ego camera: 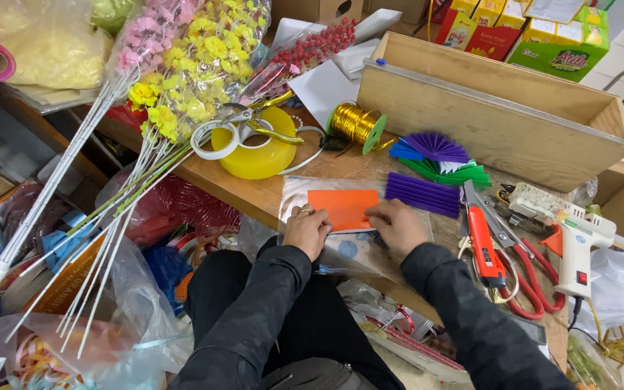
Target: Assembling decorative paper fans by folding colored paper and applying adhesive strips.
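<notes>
Head view: left hand [306, 230] and right hand [396, 225] pinch orange paper's [342, 207] near edge — crowded table [254, 191].

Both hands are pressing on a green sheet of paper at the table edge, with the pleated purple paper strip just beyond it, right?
Not quite. In the head view the left hand and right hand press on an orange sheet of paper, not a green one. The pleated purple paper strip does lie just beyond it.
</notes>
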